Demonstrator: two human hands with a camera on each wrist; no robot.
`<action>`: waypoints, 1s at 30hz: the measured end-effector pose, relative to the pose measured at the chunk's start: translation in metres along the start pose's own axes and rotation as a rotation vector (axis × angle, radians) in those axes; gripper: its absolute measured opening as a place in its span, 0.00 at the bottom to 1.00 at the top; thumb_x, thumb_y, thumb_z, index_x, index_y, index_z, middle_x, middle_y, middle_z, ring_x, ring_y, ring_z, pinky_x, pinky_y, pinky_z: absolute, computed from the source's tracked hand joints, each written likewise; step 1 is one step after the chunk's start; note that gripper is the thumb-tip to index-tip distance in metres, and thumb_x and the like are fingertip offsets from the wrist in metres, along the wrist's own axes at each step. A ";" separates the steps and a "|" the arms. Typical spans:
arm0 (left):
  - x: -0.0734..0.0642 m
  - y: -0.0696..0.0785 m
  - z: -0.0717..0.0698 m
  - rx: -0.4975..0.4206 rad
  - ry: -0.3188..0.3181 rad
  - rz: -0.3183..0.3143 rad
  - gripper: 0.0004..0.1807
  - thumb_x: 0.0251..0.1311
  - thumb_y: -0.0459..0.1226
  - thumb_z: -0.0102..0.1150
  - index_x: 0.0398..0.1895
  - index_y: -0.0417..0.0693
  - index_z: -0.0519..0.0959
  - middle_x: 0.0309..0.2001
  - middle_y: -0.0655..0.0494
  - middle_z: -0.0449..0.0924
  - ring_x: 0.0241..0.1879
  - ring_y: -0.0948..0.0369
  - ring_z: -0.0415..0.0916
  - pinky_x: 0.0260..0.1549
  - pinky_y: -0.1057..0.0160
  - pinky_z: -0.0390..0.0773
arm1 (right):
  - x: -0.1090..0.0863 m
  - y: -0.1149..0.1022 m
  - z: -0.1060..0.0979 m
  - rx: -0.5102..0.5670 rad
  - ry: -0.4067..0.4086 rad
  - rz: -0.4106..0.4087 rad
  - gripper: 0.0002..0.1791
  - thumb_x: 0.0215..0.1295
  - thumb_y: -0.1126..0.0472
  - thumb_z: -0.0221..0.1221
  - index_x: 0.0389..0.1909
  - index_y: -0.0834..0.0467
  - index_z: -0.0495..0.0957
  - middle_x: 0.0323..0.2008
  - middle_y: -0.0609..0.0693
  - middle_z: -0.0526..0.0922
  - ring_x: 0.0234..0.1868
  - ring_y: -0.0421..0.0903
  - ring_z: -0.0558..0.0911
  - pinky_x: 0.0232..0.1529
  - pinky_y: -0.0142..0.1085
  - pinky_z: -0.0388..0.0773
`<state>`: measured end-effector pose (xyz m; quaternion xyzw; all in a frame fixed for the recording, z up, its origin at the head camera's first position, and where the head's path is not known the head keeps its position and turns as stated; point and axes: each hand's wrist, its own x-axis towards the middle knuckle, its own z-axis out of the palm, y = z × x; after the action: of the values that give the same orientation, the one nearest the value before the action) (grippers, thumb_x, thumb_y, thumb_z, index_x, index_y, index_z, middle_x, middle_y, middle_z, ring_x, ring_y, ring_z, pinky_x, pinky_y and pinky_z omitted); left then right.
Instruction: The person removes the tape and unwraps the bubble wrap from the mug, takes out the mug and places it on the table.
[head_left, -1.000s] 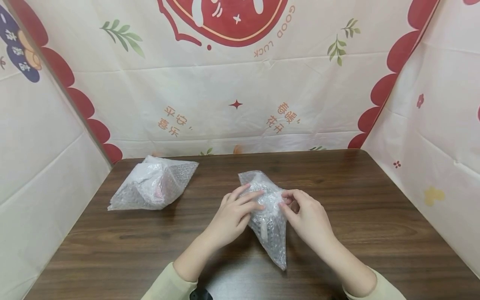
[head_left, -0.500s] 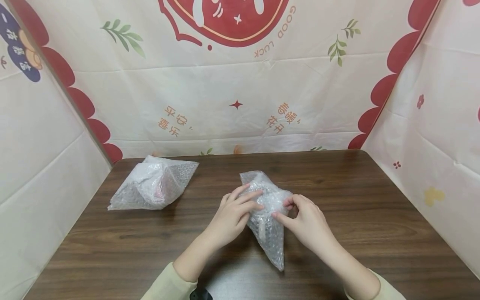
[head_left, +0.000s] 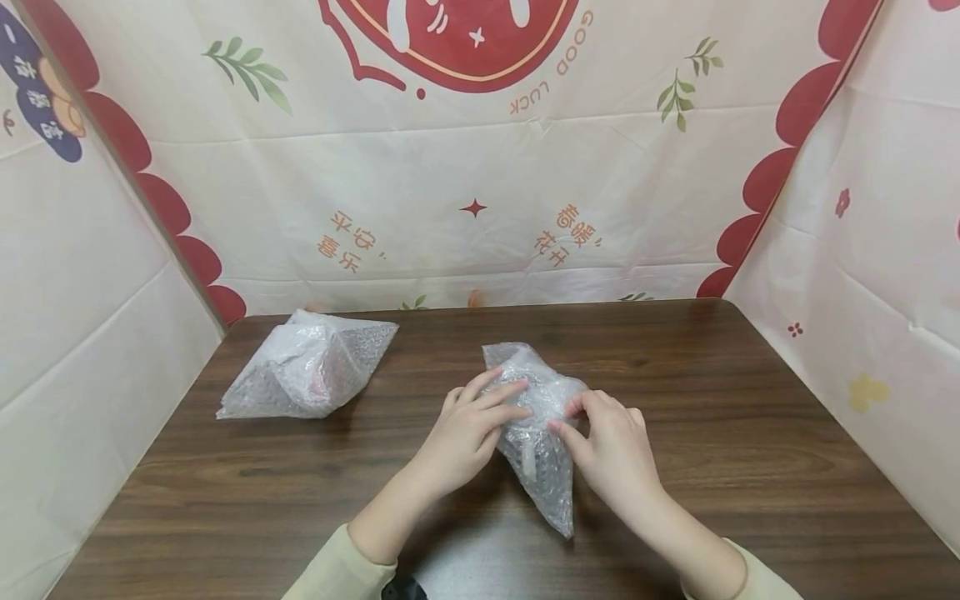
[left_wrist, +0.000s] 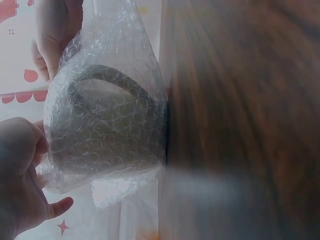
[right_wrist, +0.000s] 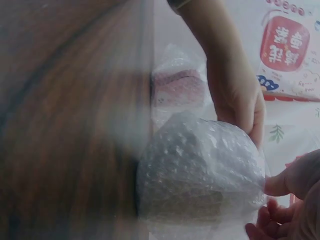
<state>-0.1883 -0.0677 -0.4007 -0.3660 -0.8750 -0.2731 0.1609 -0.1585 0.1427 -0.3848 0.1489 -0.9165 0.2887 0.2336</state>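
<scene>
A mug wrapped in bubble wrap (head_left: 534,454) rests on the table; in the left wrist view the curved handle of the mug (left_wrist: 112,127) shows through the clear wrap. My left hand (head_left: 467,427) lies on its left and upper side, fingers spread and nearly straight, pressing the wrap. On the other side, my right hand (head_left: 617,446) pinches a fold of the bubble wrap (head_left: 562,400) between thumb and fingers. From the right wrist, the wrapped mug (right_wrist: 200,165) stands on the table, with the left hand (right_wrist: 237,95) behind it.
A second bubble-wrapped bundle (head_left: 303,371), with something pinkish inside, lies at the table's back left. Printed cloth (head_left: 480,167) encloses the brown wooden table (head_left: 712,400) at the back and sides. A small black object (head_left: 403,588) shows at the bottom edge.
My right thumb and fingers have shifted slightly toward me along the wrap, and the right-hand edge of the wrap sticks out a little more. The left hand stays in place.
</scene>
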 end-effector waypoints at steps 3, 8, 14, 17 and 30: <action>0.001 0.001 0.000 0.020 0.004 -0.005 0.18 0.62 0.29 0.53 0.50 0.57 0.83 0.67 0.64 0.65 0.71 0.58 0.48 0.59 0.40 0.58 | -0.002 -0.002 0.003 -0.066 0.049 -0.036 0.14 0.48 0.61 0.73 0.29 0.57 0.76 0.26 0.47 0.77 0.29 0.47 0.76 0.33 0.41 0.60; 0.001 0.004 0.001 0.042 0.007 -0.024 0.17 0.64 0.30 0.53 0.50 0.57 0.83 0.67 0.65 0.66 0.71 0.59 0.49 0.59 0.42 0.60 | -0.002 -0.003 0.006 -0.092 0.094 -0.060 0.14 0.47 0.63 0.73 0.27 0.56 0.75 0.25 0.46 0.76 0.29 0.48 0.74 0.33 0.41 0.59; 0.001 0.009 0.002 0.067 0.014 -0.042 0.18 0.63 0.30 0.53 0.52 0.57 0.82 0.67 0.65 0.65 0.71 0.58 0.50 0.58 0.42 0.61 | -0.001 -0.001 0.006 -0.081 0.167 -0.121 0.13 0.47 0.67 0.72 0.27 0.58 0.75 0.22 0.46 0.76 0.23 0.45 0.73 0.32 0.40 0.60; 0.001 0.011 0.002 0.082 0.020 -0.045 0.19 0.63 0.30 0.54 0.52 0.58 0.82 0.67 0.65 0.64 0.70 0.57 0.51 0.57 0.42 0.61 | 0.002 0.001 0.001 -0.050 0.184 -0.118 0.12 0.48 0.67 0.72 0.28 0.58 0.77 0.22 0.47 0.80 0.22 0.44 0.75 0.33 0.41 0.64; 0.000 0.007 0.004 0.068 0.029 -0.047 0.21 0.62 0.29 0.53 0.54 0.60 0.81 0.69 0.65 0.63 0.71 0.58 0.49 0.58 0.42 0.60 | 0.013 0.004 -0.024 0.225 0.043 0.070 0.05 0.60 0.69 0.63 0.36 0.59 0.82 0.20 0.38 0.82 0.25 0.37 0.79 0.27 0.29 0.72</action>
<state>-0.1836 -0.0612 -0.4020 -0.3356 -0.8897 -0.2522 0.1794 -0.1629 0.1586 -0.3630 0.1357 -0.8778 0.4007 0.2246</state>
